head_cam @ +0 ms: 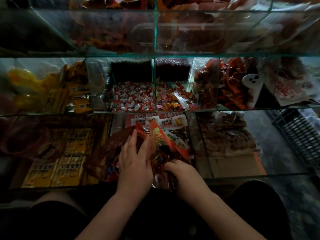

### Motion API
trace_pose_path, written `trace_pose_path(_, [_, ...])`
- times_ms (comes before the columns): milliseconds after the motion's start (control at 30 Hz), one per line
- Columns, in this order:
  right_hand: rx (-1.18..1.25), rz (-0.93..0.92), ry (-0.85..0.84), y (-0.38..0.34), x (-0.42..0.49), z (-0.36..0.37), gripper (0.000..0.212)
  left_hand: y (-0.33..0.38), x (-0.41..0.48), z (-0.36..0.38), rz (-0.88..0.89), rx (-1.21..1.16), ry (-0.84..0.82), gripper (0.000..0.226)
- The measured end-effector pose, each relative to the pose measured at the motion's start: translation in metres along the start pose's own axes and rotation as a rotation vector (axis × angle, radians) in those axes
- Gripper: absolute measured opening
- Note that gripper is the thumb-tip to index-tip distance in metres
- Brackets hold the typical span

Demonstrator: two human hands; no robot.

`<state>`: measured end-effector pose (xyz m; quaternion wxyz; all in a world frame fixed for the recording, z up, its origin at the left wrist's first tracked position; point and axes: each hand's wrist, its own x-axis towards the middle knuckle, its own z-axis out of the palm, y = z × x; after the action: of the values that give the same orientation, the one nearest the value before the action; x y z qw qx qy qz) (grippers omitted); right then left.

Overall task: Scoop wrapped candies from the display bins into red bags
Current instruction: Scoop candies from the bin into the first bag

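Three tiers of glass display bins fill the view. The middle tier holds red-and-white wrapped candies and, in the next compartment to the right, mixed candies. Further right a white scoop-like tool lies among red packets. Yellow boxes sit lower left.

The red bag is translucent thin plastic, slumped over the lower middle bin in front of the person, with its mouth toward the hands. An orange-red packet stands up at that mouth.

The left hand has fingers fairly straight and spread, laid on the bag's rim and holding it apart. The right hand has fingers curled round a clump of dark wrappers at the mouth. I cannot tell whether bag film is caught in with them.

Handling judgement:
- The bag is light, limp and slippery and will collapse unless held. Take it by the rim with two spread points, not the body.
- The candies are small, light and hard, and their wrappers are slick, so they spill easily. Scoop them rather than pinch, and tip them low into the mouth.
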<state>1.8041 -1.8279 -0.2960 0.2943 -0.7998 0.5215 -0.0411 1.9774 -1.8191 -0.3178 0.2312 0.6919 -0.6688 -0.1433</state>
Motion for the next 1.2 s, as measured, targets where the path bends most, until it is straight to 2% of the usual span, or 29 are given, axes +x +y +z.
trace_pose_path(233, [-0.037,-0.156,-0.231,0.016,0.003,-0.021,0.013,-0.002,-0.007,0.009,-0.053,-0.119,-0.014,0.066])
trace_pose_path(467, [0.1,0.0,0.082,0.027,0.001,-0.015,0.013,-0.012,-0.011,0.009,-0.084,-0.208,-0.064,0.061])
trace_pose_path(567, [0.367,0.137,0.275,0.025,0.004,0.008,0.013,-0.012,-0.015,0.01,-0.072,-0.236,-0.083,0.06])
trace_pose_path(633, [0.534,0.205,0.343,0.02,0.005,0.019,0.007,-0.01,-0.016,0.01,-0.055,-0.261,-0.079,0.058])
trace_pose_path(800, [0.807,0.301,0.369,0.009,0.006,0.026,0.02,-0.011,-0.014,0.008,-0.049,-0.309,-0.066,0.049])
trace_pose_path(867, [0.923,0.369,0.398,0.008,0.006,0.02,0.011,-0.012,-0.015,0.007,-0.044,-0.322,-0.048,0.045])
trace_pose_path(933, [0.915,0.379,0.394,0.012,0.007,0.013,0.005,-0.012,-0.016,0.006,-0.03,-0.333,-0.021,0.041])
trace_pose_path(1000, [0.906,0.39,0.332,0.016,0.007,0.01,0.008,-0.012,-0.017,0.007,-0.02,-0.347,-0.01,0.041])
trace_pose_path(1100, [0.755,0.43,0.265,0.013,0.011,0.015,0.011,-0.009,-0.02,0.01,-0.015,-0.382,-0.014,0.044])
trace_pose_path(1200, [0.746,0.428,0.3,0.009,0.015,0.019,0.012,-0.009,-0.02,0.01,-0.019,-0.387,0.017,0.043])
